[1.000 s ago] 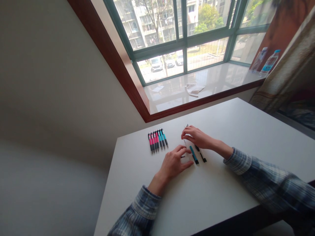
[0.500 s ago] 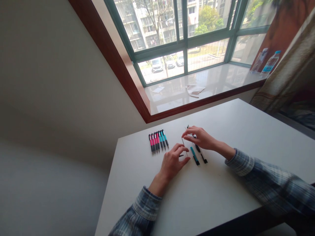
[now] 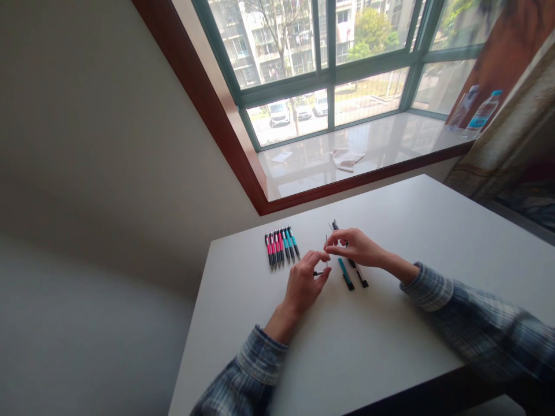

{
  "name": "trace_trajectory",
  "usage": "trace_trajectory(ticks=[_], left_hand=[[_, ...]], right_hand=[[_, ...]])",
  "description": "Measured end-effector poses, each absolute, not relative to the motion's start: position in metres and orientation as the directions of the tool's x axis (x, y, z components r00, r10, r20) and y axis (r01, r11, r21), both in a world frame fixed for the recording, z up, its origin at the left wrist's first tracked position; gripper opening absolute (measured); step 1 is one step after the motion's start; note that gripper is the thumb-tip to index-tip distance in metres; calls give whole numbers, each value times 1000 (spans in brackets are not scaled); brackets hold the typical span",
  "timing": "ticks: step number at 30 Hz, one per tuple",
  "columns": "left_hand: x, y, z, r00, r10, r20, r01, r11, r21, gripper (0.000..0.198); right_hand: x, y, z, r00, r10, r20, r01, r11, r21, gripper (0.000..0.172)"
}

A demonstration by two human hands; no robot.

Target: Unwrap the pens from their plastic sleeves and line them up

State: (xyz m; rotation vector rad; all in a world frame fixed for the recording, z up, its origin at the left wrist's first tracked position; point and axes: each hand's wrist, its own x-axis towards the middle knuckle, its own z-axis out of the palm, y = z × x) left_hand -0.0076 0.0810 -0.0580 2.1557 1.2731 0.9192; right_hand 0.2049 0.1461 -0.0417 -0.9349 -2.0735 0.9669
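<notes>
My left hand [image 3: 302, 282] pinches the lower part of a thin pen refill [image 3: 326, 263] between thumb and fingers. A short dark pen piece [image 3: 318, 273] pokes out under its curled fingers; whether it is gripped or lies on the table I cannot tell. At the refill's upper part, my right hand [image 3: 356, 247] closes its thumb and forefinger. Just below the right hand lies a teal pen barrel [image 3: 346, 274] with a black clip end. Beside it, dark pen parts [image 3: 361, 277] run partly hidden beneath the right hand.
Several assembled pens [image 3: 281, 247], pink and teal with black grips, lie in a row on the white table [image 3: 338, 346], left of the hands. Behind the table, a windowsill [image 3: 303, 173] holds a cloth [image 3: 347, 159] and plastic bottles [image 3: 483, 112]. A curtain [image 3: 498, 127] hangs at the right.
The refill was lying between my spread fingers; now both hands have closed on it and it stands more upright. My hands have come closer together.
</notes>
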Motion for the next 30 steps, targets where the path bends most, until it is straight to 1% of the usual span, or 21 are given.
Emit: trace_trajectory(ticks=[4, 7, 11, 14, 17, 19, 22, 27, 30], left_hand=[[-6, 83, -58, 190, 937, 295, 495, -351, 795, 14], [-5, 85, -58, 181, 951, 250, 471, -307, 827, 11], [-5, 86, -57, 187, 961, 203, 459, -268, 847, 17], [-4, 85, -57, 174, 967, 188, 438, -247, 864, 19], [-4, 85, -57, 139, 974, 178, 394, -220, 893, 18], [-4, 85, -58, 123, 979, 166, 363, -200, 910, 18], [-4, 85, -60, 130, 981, 145, 339, -181, 923, 17], [-4, 86, -56, 138, 980, 147, 341, -186, 921, 12], [-3, 86, -52, 135, 976, 169, 347, -206, 915, 8]], right_hand=[[204, 146, -39, -485, 830, 276, 301, 454, -839, 32], [202, 143, -39, -486, 821, 299, 282, 471, -836, 30], [200, 139, -41, -485, 806, 340, 270, 507, -818, 26], [203, 142, -39, -520, 772, 365, 308, 568, -763, 21], [212, 148, -35, -571, 733, 370, 415, 646, -641, 18], [220, 151, -32, -604, 728, 324, 489, 659, -571, 17], [228, 152, -31, -659, 721, 213, 543, 653, -528, 15], [230, 149, -35, -714, 693, 97, 544, 637, -547, 18], [229, 149, -36, -718, 695, 48, 557, 614, -560, 15]])
